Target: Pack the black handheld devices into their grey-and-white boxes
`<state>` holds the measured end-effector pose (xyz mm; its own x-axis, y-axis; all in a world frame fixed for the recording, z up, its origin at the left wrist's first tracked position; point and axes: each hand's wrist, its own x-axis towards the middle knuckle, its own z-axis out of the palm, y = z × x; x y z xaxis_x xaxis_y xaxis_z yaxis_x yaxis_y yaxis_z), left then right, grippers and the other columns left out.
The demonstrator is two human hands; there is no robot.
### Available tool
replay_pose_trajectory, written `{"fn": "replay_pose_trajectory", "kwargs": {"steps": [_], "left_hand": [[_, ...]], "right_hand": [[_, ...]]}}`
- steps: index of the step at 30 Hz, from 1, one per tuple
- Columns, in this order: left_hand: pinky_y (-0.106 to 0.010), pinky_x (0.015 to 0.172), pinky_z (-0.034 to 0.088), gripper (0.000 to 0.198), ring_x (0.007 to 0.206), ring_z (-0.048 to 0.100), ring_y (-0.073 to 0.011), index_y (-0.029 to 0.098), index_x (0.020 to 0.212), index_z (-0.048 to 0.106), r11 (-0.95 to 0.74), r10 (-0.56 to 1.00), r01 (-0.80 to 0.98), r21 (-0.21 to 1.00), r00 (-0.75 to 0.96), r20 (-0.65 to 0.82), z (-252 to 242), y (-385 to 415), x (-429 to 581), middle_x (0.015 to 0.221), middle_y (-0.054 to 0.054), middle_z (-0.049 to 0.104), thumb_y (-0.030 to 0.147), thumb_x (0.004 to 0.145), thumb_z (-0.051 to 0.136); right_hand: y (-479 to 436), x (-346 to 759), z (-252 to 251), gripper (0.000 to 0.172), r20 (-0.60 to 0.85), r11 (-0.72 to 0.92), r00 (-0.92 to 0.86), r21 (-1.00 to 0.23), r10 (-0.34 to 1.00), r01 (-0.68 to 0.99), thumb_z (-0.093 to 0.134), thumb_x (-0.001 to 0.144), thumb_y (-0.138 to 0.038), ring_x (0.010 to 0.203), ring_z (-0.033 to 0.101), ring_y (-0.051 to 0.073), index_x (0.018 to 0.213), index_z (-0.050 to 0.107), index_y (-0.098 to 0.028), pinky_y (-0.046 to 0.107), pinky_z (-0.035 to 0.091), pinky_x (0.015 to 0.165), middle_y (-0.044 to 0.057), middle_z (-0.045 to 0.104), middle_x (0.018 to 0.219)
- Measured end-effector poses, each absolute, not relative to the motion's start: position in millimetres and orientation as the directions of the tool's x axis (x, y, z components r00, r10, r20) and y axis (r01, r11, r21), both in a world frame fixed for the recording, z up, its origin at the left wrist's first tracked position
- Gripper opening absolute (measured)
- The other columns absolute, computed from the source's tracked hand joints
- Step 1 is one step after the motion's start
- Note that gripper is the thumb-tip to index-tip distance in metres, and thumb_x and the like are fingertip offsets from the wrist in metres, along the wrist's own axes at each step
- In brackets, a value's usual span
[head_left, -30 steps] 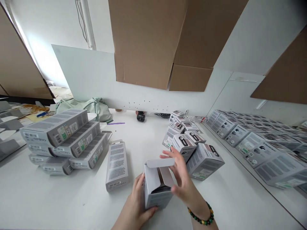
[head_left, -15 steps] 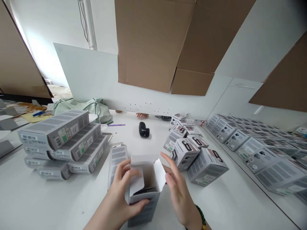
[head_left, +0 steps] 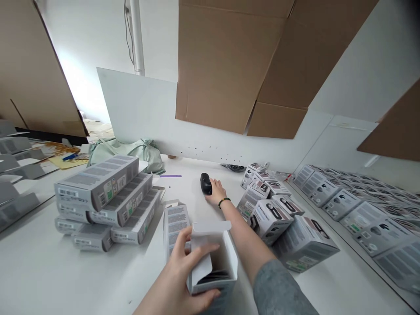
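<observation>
Clock directions are taken from the open carton, w/ 12 pointing away from the wearer.

Nearest: L hand (head_left: 179, 273) grips the open gray-white carton (head_left: 230, 260), thumb on the near face, fingers over a folded-in L flap; carton stands at bottom ctr., just R of the hand, mouth up, dark layered contents partly visible. At approx. 4–5, gray sleeve (head_left: 278, 288) on the R arm. At 11, just beyond the L fingers, a slim printed carton (head_left: 177, 221) lies on the white tabletop (head_left: 82, 280).

Mid: at 1–2, a cluster of closed picture-printed retail cartons (head_left: 271, 218); at 10, a stack of long gray cartons (head_left: 108, 186). At 12, well apart from the open carton, R hand (head_left: 217, 191) touches the R side of a black rounded device (head_left: 205, 183), fingers extended; cannot tell if it's gripped. Bead bracelet (head_left: 224, 201) on R wrist. At 2–3, rows of similar printed cartons (head_left: 361, 223), packed side by side.

Far: at 11, purple strip (head_left: 170, 176), w/ pale-green bag (head_left: 144, 153) behind; at approx. 10, blue pen (head_left: 70, 157) on yellow paper (head_left: 65, 163). Rear, 12: brown corrugated cardboard (head_left: 229, 65) against the white partition (head_left: 141, 105).
</observation>
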<state>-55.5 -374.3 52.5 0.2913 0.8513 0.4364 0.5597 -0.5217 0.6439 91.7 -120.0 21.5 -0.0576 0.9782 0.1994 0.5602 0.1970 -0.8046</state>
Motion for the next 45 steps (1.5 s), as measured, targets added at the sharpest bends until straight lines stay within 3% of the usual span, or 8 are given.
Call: {"fn": "replay_pose_trajectory", "kwargs": {"steps": [8, 13, 17, 22, 30, 34, 41, 45], "left_hand": [[-0.046, 0.089, 0.056, 0.071, 0.116, 0.061, -0.0315, 0.029, 0.119, 0.033, -0.388, 0.906, 0.444, 0.808, 0.02, 0.424, 36, -369, -58, 0.138, -0.015, 0.043, 0.025, 0.064, 0.077], [-0.04, 0.075, 0.058, 0.06, 0.087, 0.069, -0.0247, 0.024, 0.12, 0.027, -0.008, 0.999, 0.22, 0.975, 0.039, -0.001, 63, -369, -44, 0.106, -0.009, 0.063, 0.041, 0.077, 0.065], [-0.044, 0.079, 0.057, 0.067, 0.09, 0.069, -0.0288, 0.022, 0.122, 0.033, -0.007, 1.0, 0.319, 0.948, -0.009, 0.01, 69, -369, -32, 0.099, -0.008, 0.066, 0.038, 0.069, 0.071], [-0.046, 0.079, 0.058, 0.071, 0.095, 0.07, -0.0306, 0.023, 0.124, 0.038, -0.142, 0.978, 0.441, 0.886, -0.079, 0.195, 47, -368, -15, 0.106, -0.01, 0.067, 0.039, 0.066, 0.076], [-0.048, 0.086, 0.059, 0.072, 0.114, 0.065, -0.0318, 0.024, 0.131, 0.031, -0.55, 0.757, 0.478, 0.685, -0.06, 0.65, 16, -369, 10, 0.132, -0.019, 0.055, 0.028, 0.073, 0.074], [-0.049, 0.093, 0.056, 0.067, 0.127, 0.057, -0.0326, 0.025, 0.137, 0.028, -0.644, 0.675, 0.469, 0.604, -0.022, 0.737, 6, -368, 15, 0.141, -0.022, 0.046, 0.033, 0.084, 0.068], [-0.046, 0.103, 0.051, 0.049, 0.139, 0.043, -0.0321, 0.032, 0.138, 0.038, -0.708, 0.653, 0.481, 0.518, 0.163, 0.74, 10, -368, 11, 0.153, -0.017, 0.031, 0.037, 0.093, 0.056], [-0.047, 0.097, 0.055, 0.031, 0.132, 0.05, -0.0372, 0.031, 0.117, 0.06, -0.671, 0.692, 0.554, 0.493, 0.23, 0.684, 13, -369, 6, 0.154, -0.013, 0.027, 0.042, 0.089, 0.061]], "right_hand": [[-135, 94, 40, 0.044, 0.363, 0.309, 0.065, -0.862, 0.929, 0.401, 0.08, 0.069, -0.033, 0.098, 0.062, 0.023, 0.104, 0.061, -0.016, 0.038, 0.052, 0.089, 0.009, 0.064, 0.108], [-203, 121, 104, 0.048, 0.483, 0.457, 0.275, -0.875, 0.831, 0.159, 0.038, 0.086, -0.066, 0.049, 0.049, 0.011, 0.104, 0.05, -0.023, 0.027, 0.046, 0.046, -0.001, 0.058, 0.08], [-279, 151, 148, 0.041, 0.587, 0.714, 0.421, -0.643, 0.692, -0.277, 0.044, 0.084, -0.062, 0.045, 0.045, 0.011, 0.082, 0.057, -0.024, 0.024, 0.04, 0.039, -0.004, 0.051, 0.062], [-343, 172, 156, 0.037, 0.699, 0.698, 0.018, -0.714, 0.715, 0.048, 0.064, 0.078, -0.055, 0.061, 0.059, 0.016, 0.099, 0.061, -0.024, 0.027, 0.051, 0.051, 0.002, 0.062, 0.081], [-352, 169, 143, 0.032, 0.234, 0.475, -0.43, -0.618, 0.872, 0.626, 0.073, 0.078, -0.038, 0.103, 0.057, 0.025, 0.103, 0.061, -0.022, 0.043, 0.051, 0.091, 0.007, 0.061, 0.108], [-345, 187, 130, 0.033, 0.259, 0.595, -0.558, -0.551, 0.788, 0.585, 0.062, 0.089, -0.045, 0.12, 0.05, 0.029, 0.115, 0.064, -0.024, 0.049, 0.039, 0.107, 0.007, 0.065, 0.118], [-333, 212, 81, 0.03, 0.413, 0.531, -0.504, -0.84, 0.758, 0.111, 0.04, 0.103, -0.037, 0.127, 0.054, 0.021, 0.124, 0.06, -0.03, 0.043, 0.038, 0.112, 0.005, 0.066, 0.124], [-337, 196, 59, 0.065, 0.48, 0.518, -0.392, -0.856, 0.785, -0.011, 0.059, 0.095, -0.036, 0.146, 0.03, 0.023, 0.148, 0.022, -0.044, 0.047, 0.036, 0.114, 0.005, 0.025, 0.16]]}}
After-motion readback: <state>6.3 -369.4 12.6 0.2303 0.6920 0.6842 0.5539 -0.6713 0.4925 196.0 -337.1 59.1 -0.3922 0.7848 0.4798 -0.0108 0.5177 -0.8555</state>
